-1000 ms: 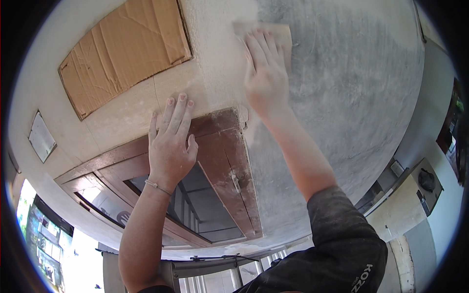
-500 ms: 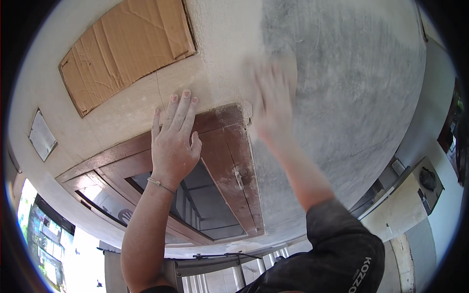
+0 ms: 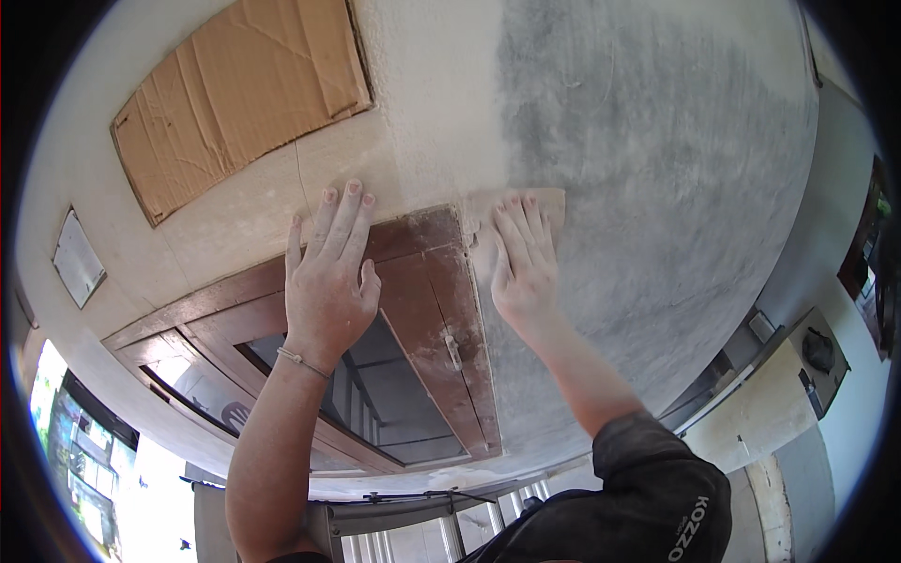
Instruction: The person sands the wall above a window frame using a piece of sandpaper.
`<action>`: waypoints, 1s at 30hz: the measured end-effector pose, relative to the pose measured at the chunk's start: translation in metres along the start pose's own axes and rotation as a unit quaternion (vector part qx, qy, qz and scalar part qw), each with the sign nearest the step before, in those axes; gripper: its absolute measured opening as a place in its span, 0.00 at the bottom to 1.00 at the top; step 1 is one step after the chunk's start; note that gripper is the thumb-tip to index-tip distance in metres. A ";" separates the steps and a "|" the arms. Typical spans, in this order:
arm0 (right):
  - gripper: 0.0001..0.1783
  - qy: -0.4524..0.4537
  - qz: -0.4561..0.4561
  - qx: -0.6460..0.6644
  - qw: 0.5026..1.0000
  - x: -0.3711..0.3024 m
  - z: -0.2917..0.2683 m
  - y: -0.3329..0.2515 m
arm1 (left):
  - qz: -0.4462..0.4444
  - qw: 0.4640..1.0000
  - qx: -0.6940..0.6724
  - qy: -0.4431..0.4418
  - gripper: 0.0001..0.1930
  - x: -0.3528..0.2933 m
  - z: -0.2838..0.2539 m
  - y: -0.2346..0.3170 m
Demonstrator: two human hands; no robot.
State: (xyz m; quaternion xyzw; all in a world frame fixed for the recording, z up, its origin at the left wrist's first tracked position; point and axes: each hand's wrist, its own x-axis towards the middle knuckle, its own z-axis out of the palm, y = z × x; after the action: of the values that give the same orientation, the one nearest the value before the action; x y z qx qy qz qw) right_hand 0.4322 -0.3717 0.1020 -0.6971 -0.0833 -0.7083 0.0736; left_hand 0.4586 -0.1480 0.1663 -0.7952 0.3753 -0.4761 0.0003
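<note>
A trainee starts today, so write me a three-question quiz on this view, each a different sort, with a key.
1. Which hand lies flat on the tan sheet against the wall? A: left. B: right.
2. True or false: the left hand wears a glove.
3. Fill in: the large brown panel at upper left is made of ____.

Key:
1. B, the right hand.
2. False; it is bare, with a thin band at the wrist.
3. Cardboard.
</note>
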 end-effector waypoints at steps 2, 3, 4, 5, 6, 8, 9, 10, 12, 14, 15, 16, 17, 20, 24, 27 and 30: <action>0.23 0.017 -0.007 0.027 0.999 0.045 0.005 0.006 | 0.002 1.000 -0.005 -0.006 0.35 -0.002 0.001 0.001; 0.22 0.030 -0.009 0.052 0.998 0.087 0.007 0.015 | 0.005 1.000 -0.006 0.000 0.35 0.000 0.006 0.002; 0.22 0.027 -0.013 0.042 0.999 0.085 0.002 0.019 | 0.009 1.000 -0.014 0.005 0.35 0.004 0.010 0.007; 0.21 0.027 -0.002 0.037 0.999 0.077 0.002 0.010 | 0.006 1.000 -0.008 -0.001 0.35 0.001 0.006 0.004; 0.21 0.027 0.008 0.032 0.999 0.072 0.004 0.003 | 0.002 1.000 -0.005 -0.001 0.35 0.000 0.002 0.001; 0.21 0.025 0.014 0.043 0.999 0.075 0.007 0.000 | -0.003 1.000 0.000 0.005 0.35 -0.002 -0.002 -0.001; 0.21 0.023 0.016 0.047 0.999 0.080 0.008 0.001 | 0.000 1.000 -0.002 -0.009 0.35 -0.002 -0.003 0.000; 0.22 0.021 0.019 0.052 0.998 0.084 0.009 0.002 | 0.002 1.000 -0.005 -0.023 0.35 -0.003 -0.004 0.000; 0.22 0.008 0.025 0.042 0.999 0.091 0.000 0.013 | 0.007 1.000 -0.019 -0.013 0.34 0.000 0.001 0.005; 0.22 0.010 0.024 0.044 0.999 0.092 -0.004 0.012 | 0.005 1.000 -0.023 -0.014 0.34 0.000 0.002 0.004; 0.22 0.013 0.027 0.054 0.998 0.090 -0.002 0.007 | 0.002 1.000 -0.020 -0.010 0.34 -0.001 -0.001 0.001; 0.22 0.010 0.031 0.061 0.998 0.086 0.002 0.004 | 0.000 1.000 -0.017 -0.006 0.34 -0.003 -0.002 -0.001; 0.23 0.017 0.020 0.058 0.998 0.087 0.004 0.004 | -0.001 1.000 -0.012 -0.004 0.34 -0.003 -0.003 -0.002; 0.24 0.033 -0.007 0.038 0.999 0.087 0.008 0.009 | -0.006 1.000 -0.017 -0.021 0.34 -0.003 -0.002 0.002; 0.25 0.049 -0.028 0.067 0.996 0.113 0.005 0.018 | 0.001 0.999 -0.023 -0.027 0.35 -0.002 -0.004 0.001; 0.23 0.049 -0.023 0.043 0.998 0.105 0.008 0.011 | -0.004 1.000 -0.005 -0.021 0.35 -0.005 -0.004 -0.001; 0.19 0.049 -0.020 -0.017 0.998 0.094 0.003 0.012 | -0.005 0.999 -0.027 -0.029 0.36 -0.006 0.002 0.001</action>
State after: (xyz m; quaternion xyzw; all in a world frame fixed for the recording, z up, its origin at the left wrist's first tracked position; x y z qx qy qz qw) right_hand 0.4362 -0.3818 0.1962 -0.6612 -0.0813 -0.7440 0.0518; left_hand 0.4575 -0.1463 0.1608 -0.8101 0.3844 -0.4425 -0.0127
